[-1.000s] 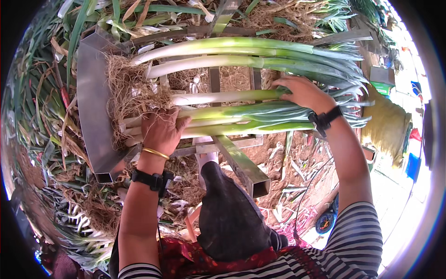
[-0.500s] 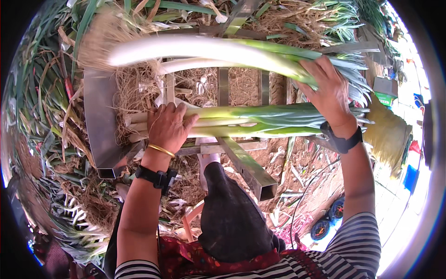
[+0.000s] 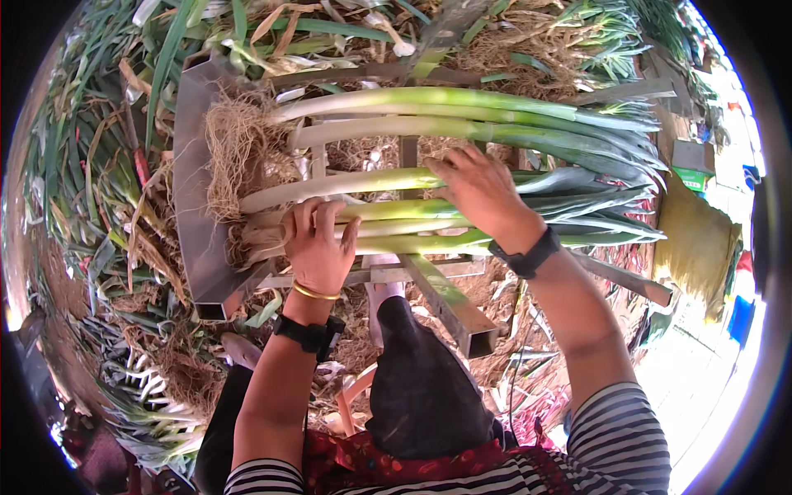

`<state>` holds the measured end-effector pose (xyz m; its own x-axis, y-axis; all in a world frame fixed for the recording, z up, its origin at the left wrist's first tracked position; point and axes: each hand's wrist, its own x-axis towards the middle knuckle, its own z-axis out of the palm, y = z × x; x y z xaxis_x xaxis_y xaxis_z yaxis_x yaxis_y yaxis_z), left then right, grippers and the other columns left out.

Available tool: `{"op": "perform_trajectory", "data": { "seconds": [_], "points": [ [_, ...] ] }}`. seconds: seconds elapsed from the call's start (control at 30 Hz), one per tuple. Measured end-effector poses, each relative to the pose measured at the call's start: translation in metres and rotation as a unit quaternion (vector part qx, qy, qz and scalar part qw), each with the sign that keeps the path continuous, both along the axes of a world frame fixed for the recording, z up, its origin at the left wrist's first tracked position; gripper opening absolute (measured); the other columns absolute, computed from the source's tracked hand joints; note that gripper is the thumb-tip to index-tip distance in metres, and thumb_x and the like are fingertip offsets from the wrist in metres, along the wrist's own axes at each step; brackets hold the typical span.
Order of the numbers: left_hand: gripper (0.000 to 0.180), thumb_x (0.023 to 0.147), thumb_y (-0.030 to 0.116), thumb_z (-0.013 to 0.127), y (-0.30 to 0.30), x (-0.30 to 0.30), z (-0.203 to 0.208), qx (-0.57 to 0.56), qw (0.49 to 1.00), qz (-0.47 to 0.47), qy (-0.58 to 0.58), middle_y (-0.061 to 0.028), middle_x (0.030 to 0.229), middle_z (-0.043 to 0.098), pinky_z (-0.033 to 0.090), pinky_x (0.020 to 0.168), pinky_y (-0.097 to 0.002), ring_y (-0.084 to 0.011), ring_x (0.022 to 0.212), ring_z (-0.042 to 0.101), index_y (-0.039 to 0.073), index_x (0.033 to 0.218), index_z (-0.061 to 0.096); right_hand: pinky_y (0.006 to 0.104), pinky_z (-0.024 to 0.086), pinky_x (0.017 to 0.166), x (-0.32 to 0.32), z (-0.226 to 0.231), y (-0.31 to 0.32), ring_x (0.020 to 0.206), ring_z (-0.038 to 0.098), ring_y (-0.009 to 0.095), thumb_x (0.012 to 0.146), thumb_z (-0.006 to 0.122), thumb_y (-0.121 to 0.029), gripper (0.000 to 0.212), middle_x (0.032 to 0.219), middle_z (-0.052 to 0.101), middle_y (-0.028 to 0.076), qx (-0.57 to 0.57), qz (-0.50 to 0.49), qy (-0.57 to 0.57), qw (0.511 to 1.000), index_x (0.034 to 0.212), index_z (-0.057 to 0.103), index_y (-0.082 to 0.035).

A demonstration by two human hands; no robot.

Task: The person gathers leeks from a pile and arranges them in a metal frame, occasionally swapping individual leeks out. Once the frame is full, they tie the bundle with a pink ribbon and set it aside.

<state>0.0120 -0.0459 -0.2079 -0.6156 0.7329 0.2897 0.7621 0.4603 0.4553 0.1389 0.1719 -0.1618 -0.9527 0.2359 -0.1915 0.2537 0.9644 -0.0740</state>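
Thick, leek-like green onions with white stalks and brown roots lie crosswise on a metal frame in front of me. My left hand curls its fingers over the white end of the near bundle of green onions, its thumb lifted. Just beyond that bundle lies a single green onion. My right hand has its fingertips bent onto this one, around the middle of its length. Two further green onions lie farther off, apart from both hands. Roots hang against the metal end plate at the left.
An upright metal end plate closes the frame's left side. A square metal bar sticks out toward my knee. Heaped green onions lie at the left, with more at the back. A yellowish sheet hangs at the right.
The green onion that my right hand held raised and swinging now lies down beside the near bundle. My right hand has come left and nearer. My left hand stays on the bundle.
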Motion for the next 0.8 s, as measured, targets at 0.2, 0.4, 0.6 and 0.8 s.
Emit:
{"op": "perform_trajectory", "data": {
  "seconds": [0.2, 0.4, 0.6, 0.8],
  "points": [
    [0.045, 0.086, 0.046, 0.051, 0.034, -0.030, 0.001, -0.124, 0.988, -0.095, 0.008, -0.0074, 0.106, 0.054, 0.029, 0.097, -0.0437, -0.0262, 0.103, 0.048, 0.013, 0.117, 0.050, 0.0445, 0.042, 0.090, 0.011, 0.011, 0.024, 0.108, 0.049, 0.029, 0.085, 0.054, -0.042, 0.046, 0.110, 0.056, 0.010, -0.064, 0.013, -0.023, 0.998, 0.121, 0.055, -0.013],
    [0.046, 0.088, 0.051, 0.045, 0.021, -0.007, 0.004, -0.191, 0.976, -0.099, -0.023, -0.0092, 0.102, 0.053, 0.030, 0.094, -0.0433, -0.0256, 0.100, 0.046, 0.011, 0.109, 0.052, 0.0456, 0.038, 0.093, 0.073, 0.038, 0.016, 0.105, 0.054, 0.031, 0.086, 0.049, -0.050, 0.052, 0.120, 0.055, 0.010, -0.091, -0.093, -0.045, 0.990, 0.123, 0.053, -0.015],
    [0.046, 0.086, 0.050, 0.049, 0.026, -0.016, 0.005, -0.214, 0.971, -0.102, 0.010, -0.0084, 0.101, 0.052, 0.028, 0.095, -0.0432, -0.0253, 0.100, 0.045, 0.011, 0.110, 0.053, 0.0395, 0.046, 0.082, 0.065, 0.029, 0.012, 0.094, 0.057, 0.027, 0.089, 0.048, -0.045, 0.049, 0.108, 0.060, 0.009, -0.033, -0.087, -0.018, 0.996, 0.121, 0.055, -0.010],
    [0.043, 0.084, 0.048, 0.052, 0.027, -0.012, 0.004, -0.196, 0.976, -0.093, -0.012, -0.0074, 0.102, 0.052, 0.027, 0.095, -0.0430, -0.0244, 0.101, 0.045, 0.013, 0.108, 0.053, 0.0433, 0.038, 0.094, 0.051, 0.031, 0.062, 0.107, 0.051, 0.031, 0.090, 0.050, -0.034, 0.042, 0.117, 0.053, 0.013, -0.026, -0.099, 0.025, 0.994, 0.126, 0.049, -0.012]
  ]
}}
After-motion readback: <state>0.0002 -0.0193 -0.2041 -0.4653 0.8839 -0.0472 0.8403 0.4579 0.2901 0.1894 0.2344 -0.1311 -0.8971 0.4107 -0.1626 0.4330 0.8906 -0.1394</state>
